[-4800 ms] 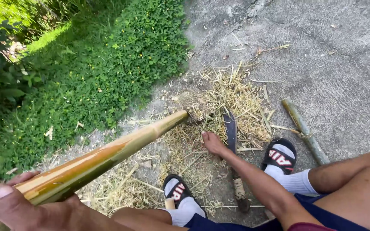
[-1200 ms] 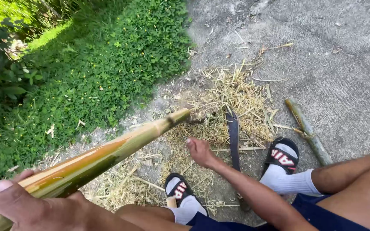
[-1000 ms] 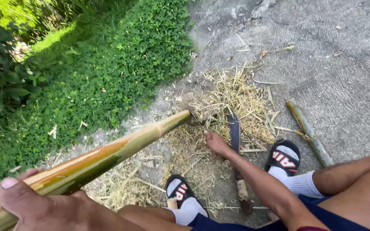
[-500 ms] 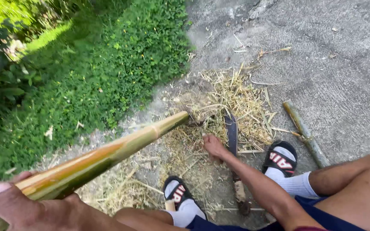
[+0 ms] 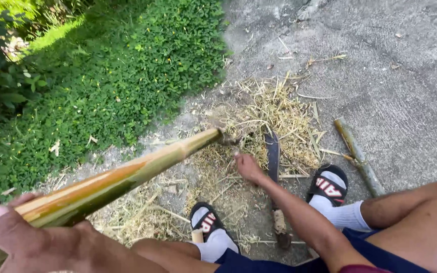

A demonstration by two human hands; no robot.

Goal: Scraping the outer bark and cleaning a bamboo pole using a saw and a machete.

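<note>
My left hand grips the near end of a long yellow-green bamboo pole that slants from the lower left to its far tip on the ground by the straw. My right hand reaches down to the ground among dry bamboo shavings, fingers low on the litter; whether it holds anything is hidden. A long dark knife with a wooden handle lies on the concrete just right of that hand. My feet in black slides and white socks rest on either side.
A short cut piece of bamboo lies on the grey concrete at the right. Green ground-cover plants fill the left side up to the concrete's edge.
My right hand has shifted back and forth over the shavings beside the knife. The bamboo pole stays in my left hand, its tip moving slightly.
</note>
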